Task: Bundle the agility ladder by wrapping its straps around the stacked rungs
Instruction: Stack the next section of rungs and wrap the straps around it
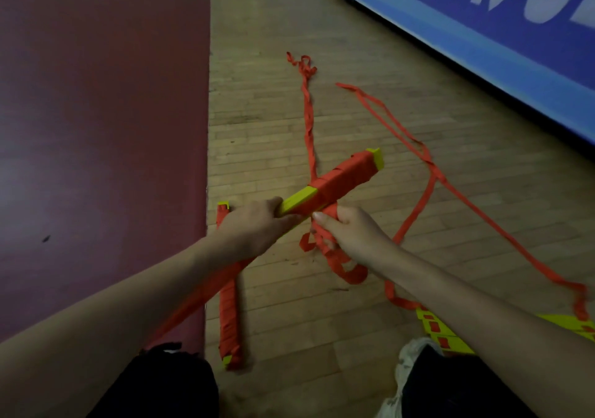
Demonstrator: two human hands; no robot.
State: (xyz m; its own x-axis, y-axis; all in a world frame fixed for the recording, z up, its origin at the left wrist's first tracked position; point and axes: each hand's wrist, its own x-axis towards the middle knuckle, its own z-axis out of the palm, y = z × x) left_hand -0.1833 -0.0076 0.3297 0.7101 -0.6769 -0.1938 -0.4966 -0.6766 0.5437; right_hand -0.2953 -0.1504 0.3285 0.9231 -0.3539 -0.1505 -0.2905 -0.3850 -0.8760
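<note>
Gripping rung stack (346, 176), left hand (257, 221) hides middle; right hand (351, 234) holds straps (336, 258)

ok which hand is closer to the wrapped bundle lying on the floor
Left. The left hand, gripping the rung stack, is right beside the far end of the wrapped bundle; the right hand holds the orange strap farther right.

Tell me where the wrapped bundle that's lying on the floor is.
In the head view, the wrapped bundle lies on the wooden floor left of centre, along the edge of the maroon mat, partly beneath the left hand.
</note>
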